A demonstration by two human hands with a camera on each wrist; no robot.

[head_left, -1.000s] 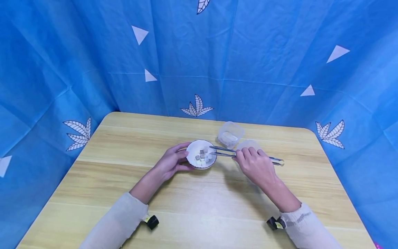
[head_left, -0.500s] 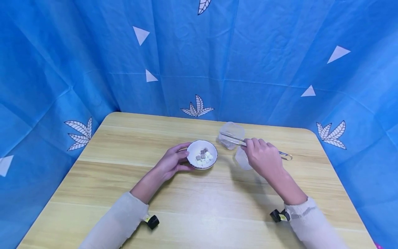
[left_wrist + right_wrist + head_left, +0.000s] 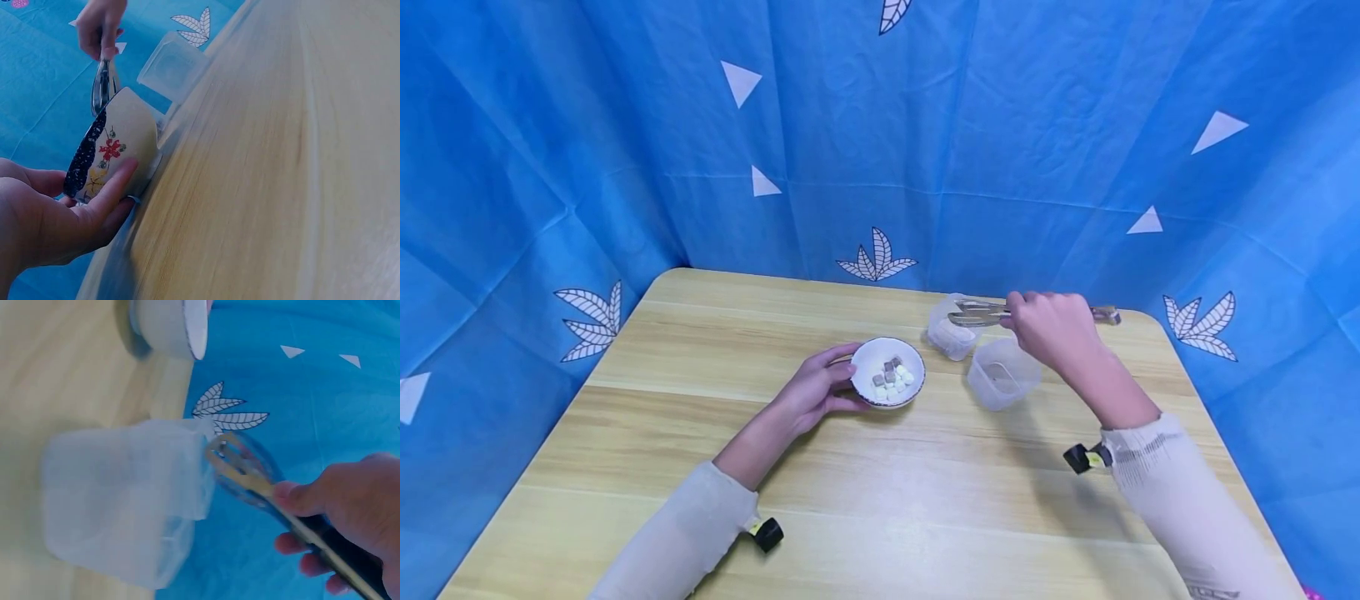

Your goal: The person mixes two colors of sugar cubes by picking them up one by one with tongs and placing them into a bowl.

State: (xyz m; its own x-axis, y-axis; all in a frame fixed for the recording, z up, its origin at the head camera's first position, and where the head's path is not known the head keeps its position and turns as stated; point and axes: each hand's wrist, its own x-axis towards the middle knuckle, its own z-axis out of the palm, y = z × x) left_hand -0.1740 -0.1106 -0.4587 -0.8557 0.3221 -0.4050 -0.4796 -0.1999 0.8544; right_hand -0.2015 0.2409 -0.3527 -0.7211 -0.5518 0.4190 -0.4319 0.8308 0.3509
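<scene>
Bowl and tongs in two-handed use. The left hand [image 3: 816, 390] clamps the bowl [image 3: 867, 360] at its left side, thumb at the rim, fingers against the flowered outer wall; white and grey-brown cubes [image 3: 892, 377] lie inside. The right hand [image 3: 1052, 329] has its fingers closed around the tongs [image 3: 976, 317], whose looped ends overlap the rear container [image 3: 935, 327] in the head view; whether they touch it cannot be told. The front container [image 3: 982, 385], also translucent, stands just beside it, to the bowl's right. Surface: wood-grain table [image 3: 737, 333]. Background: blue curtain [image 3: 850, 125] with white triangles and outlined leaves.
</scene>
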